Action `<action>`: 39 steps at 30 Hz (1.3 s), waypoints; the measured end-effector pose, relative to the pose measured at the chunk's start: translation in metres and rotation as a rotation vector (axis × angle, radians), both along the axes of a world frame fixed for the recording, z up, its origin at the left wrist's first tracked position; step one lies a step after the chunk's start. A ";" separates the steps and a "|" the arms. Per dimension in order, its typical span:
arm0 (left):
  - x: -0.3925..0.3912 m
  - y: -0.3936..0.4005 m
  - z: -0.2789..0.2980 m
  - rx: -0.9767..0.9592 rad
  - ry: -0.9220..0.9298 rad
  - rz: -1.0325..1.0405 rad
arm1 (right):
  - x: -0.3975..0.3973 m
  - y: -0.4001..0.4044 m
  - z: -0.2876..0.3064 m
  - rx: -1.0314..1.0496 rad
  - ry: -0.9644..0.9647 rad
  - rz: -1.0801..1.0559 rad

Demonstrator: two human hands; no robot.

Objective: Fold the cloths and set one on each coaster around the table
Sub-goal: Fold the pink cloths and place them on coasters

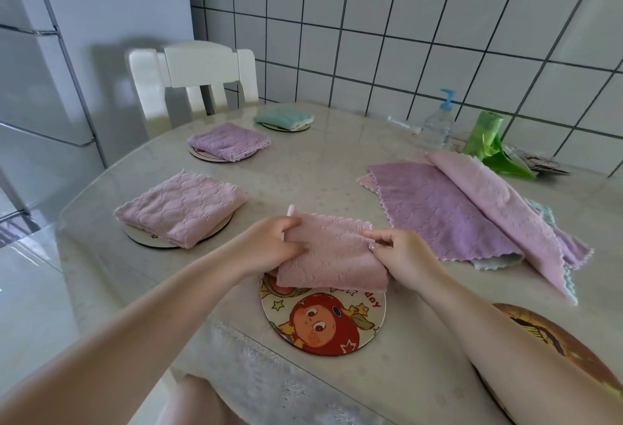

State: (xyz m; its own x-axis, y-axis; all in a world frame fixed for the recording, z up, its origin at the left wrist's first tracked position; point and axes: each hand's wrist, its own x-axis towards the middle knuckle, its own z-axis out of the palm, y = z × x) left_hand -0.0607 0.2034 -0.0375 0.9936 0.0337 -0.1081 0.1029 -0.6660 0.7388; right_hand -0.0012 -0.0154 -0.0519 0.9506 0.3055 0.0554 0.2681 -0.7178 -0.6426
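So I've got both hands clamped on the folded pink cloth [328, 251], left hand [269, 244] curled round its left end and right hand [401, 256] pinching the right edge. It hangs just over the cartoon coaster [323, 318] on the glossy table [320, 161] by a tiled wall [404, 36]. Long axis runs left-right.

The only readable lettering is "day", printed in red on the cartoon coaster [323, 320], at its rim just below the folded pink cloth [332, 256].
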 end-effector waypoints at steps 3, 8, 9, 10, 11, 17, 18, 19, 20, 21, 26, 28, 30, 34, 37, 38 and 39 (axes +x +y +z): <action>0.001 0.002 0.003 0.070 -0.021 0.009 | 0.002 0.000 0.003 -0.008 0.031 0.002; -0.005 0.012 0.008 0.231 -0.218 0.101 | 0.002 -0.007 0.018 -0.163 -0.134 -0.045; -0.008 0.008 0.009 0.264 -0.281 0.078 | 0.001 -0.005 0.021 -0.167 -0.164 -0.026; -0.010 0.002 0.010 0.293 -0.324 0.035 | -0.002 0.001 0.024 -0.169 -0.175 0.017; -0.011 -0.007 0.010 0.333 -0.341 -0.020 | -0.004 0.009 0.025 -0.191 -0.170 0.077; 0.003 -0.028 -0.018 0.622 -0.173 -0.245 | -0.009 0.051 0.000 -0.510 -0.061 0.246; 0.005 -0.024 -0.021 0.638 -0.145 -0.240 | -0.008 0.049 -0.003 -0.530 -0.041 0.226; 0.007 -0.020 -0.022 0.653 -0.128 -0.234 | -0.006 0.045 -0.005 -0.548 -0.039 0.212; 0.007 -0.017 -0.022 0.665 -0.114 -0.229 | -0.006 0.040 -0.006 -0.566 -0.043 0.202; 0.006 -0.013 -0.022 0.669 -0.101 -0.223 | -0.006 0.036 -0.007 -0.581 -0.045 0.191; 0.003 0.010 -0.023 0.617 -0.056 -0.147 | -0.006 0.019 -0.007 -0.583 -0.021 0.134; -0.003 0.015 -0.019 0.566 -0.055 -0.128 | -0.003 0.010 -0.007 -0.581 -0.030 0.119; -0.009 0.022 -0.013 0.425 -0.086 -0.088 | -0.003 -0.003 -0.006 -0.480 -0.060 0.099; -0.021 0.034 -0.010 0.256 -0.124 0.004 | -0.010 -0.021 0.002 -0.079 -0.006 0.048; -0.020 0.028 -0.013 0.288 -0.144 0.009 | -0.013 -0.017 0.001 -0.122 -0.051 0.089; -0.018 0.025 -0.013 0.277 -0.157 0.011 | -0.013 -0.014 0.000 -0.131 -0.061 0.102; -0.017 0.022 -0.013 0.255 -0.165 0.007 | -0.013 -0.011 0.000 -0.129 -0.066 0.109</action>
